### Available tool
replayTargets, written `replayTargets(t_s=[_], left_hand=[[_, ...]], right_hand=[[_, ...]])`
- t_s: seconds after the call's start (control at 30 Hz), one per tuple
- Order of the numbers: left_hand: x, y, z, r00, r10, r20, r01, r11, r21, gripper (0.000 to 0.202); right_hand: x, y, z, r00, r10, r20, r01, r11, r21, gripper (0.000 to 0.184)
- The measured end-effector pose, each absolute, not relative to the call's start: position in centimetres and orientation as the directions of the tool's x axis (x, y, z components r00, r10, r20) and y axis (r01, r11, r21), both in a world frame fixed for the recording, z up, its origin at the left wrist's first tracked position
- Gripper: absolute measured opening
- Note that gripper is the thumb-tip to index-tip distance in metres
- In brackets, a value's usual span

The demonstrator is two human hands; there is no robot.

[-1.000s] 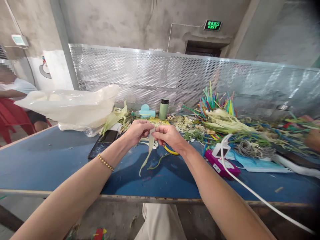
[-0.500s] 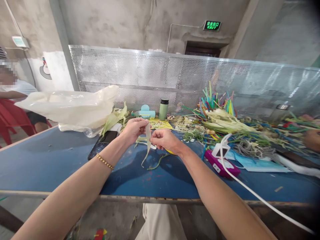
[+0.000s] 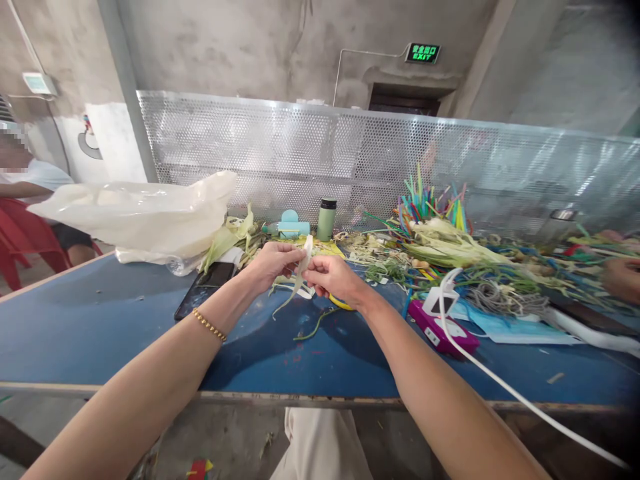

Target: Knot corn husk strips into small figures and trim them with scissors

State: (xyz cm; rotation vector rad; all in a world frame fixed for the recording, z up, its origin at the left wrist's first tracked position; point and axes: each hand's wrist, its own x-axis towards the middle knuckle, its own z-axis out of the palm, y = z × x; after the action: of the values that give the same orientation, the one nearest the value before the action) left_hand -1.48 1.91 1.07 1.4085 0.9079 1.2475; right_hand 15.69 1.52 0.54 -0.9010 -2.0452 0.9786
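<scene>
A pale strip of corn husk (image 3: 302, 268) is pinched between my two hands above the blue table (image 3: 120, 320). My left hand (image 3: 277, 261) is closed on it from the left, thumb and fingertips together. From the right, my right hand (image 3: 331, 275) has its curled fingers on the same strip. The strip's thin tail hangs down to the left. Below my hands a thin green stem (image 3: 317, 325) lies on the table. Part of a yellow ring-shaped thing (image 3: 342, 305) shows under my right hand, mostly hidden.
A phone (image 3: 203, 290) and a large plastic bag (image 3: 140, 213) lie left. Behind stand a green bottle (image 3: 327, 220) and a perforated metal screen (image 3: 280, 147). On the right are corn husks (image 3: 450, 243), a purple power strip (image 3: 445, 330) with a white cable, and another person's hand (image 3: 623, 279).
The husk strip has shifted slightly right and tilted, its tail swinging up to the left. My left hand has moved a little right, closer to my right hand.
</scene>
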Motion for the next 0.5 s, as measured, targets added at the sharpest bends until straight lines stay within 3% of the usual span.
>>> replayTargets(t_s=[0.17, 0.23, 0.33, 0.4, 0.5], left_hand=[[-1.6, 2.0, 1.3, 0.096, 0.962, 0.254, -0.168, -0.236, 0.957, 0.018], [-1.7, 2.1, 1.5, 0.024, 0.971, 0.236, -0.217, -0.226, 0.950, 0.014], [-2.0, 2.3, 1.9, -0.046, 0.979, 0.200, -0.256, -0.205, 0.945, 0.015], [-2.2, 2.4, 2.0, -0.085, 0.977, 0.194, -0.255, -0.209, 0.944, 0.017], [-2.6, 2.7, 2.0, -0.129, 0.971, 0.200, -0.237, -0.226, 0.945, 0.017]], right_hand=[[16.2, 2.9, 0.2, -0.487, 0.814, 0.317, 0.408, 0.533, -0.741, 0.028], [16.6, 3.6, 0.1, -0.411, 0.826, 0.386, 0.603, 0.563, -0.565, 0.030], [16.8, 4.0, -0.1, -0.359, 0.839, 0.408, 0.838, 0.482, -0.254, 0.024], [16.7, 3.8, -0.3, -0.347, 0.868, 0.354, 0.895, 0.419, -0.150, 0.024], [16.3, 3.6, -0.9, -0.325, 0.909, 0.262, 0.928, 0.360, -0.097, 0.024]])
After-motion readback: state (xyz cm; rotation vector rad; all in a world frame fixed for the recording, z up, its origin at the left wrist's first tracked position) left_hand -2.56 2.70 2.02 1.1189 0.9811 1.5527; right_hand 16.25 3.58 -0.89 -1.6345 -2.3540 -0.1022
